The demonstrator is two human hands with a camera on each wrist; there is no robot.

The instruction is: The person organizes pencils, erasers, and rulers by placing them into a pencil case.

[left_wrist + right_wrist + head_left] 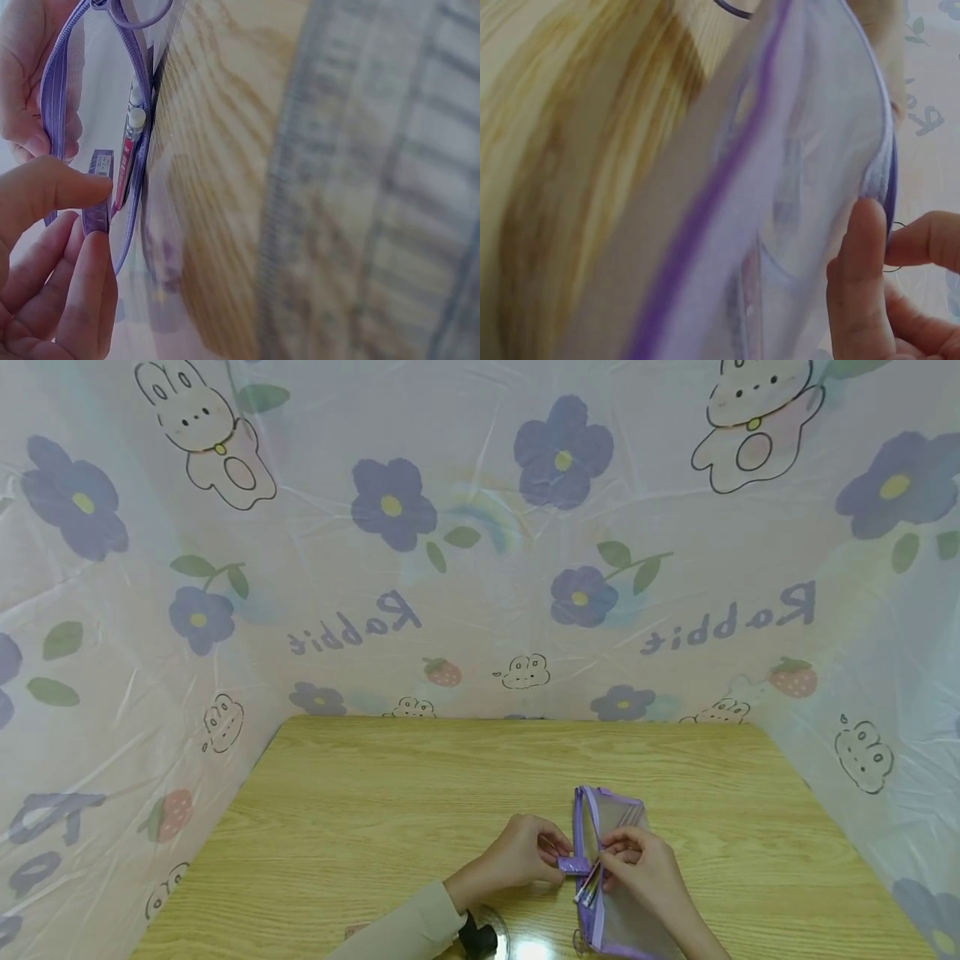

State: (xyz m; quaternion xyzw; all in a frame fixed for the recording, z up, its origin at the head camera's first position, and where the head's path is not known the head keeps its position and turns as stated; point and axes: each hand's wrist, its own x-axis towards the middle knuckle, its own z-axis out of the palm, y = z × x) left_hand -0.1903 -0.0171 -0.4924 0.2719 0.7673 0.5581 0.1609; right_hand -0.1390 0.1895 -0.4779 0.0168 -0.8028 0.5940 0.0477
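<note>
A see-through pencil pouch with purple zipper edging lies on the table with its mouth open. My left hand pinches a small purple block with a white label between thumb and fingers, right at the pouch's opening. At the other side of the mouth, my right hand grips the zipper edge between thumb and fingers, holding it apart from the opposite edge. Several pens show inside the opening, their ends pointing toward me, with slim sticks seen through the pouch's far part.
The wood-grain table is enclosed by a printed curtain behind and at both sides. Under my left wrist, near the front edge, lies a clear curved-rimmed item, partly hidden by a black object at the cuff.
</note>
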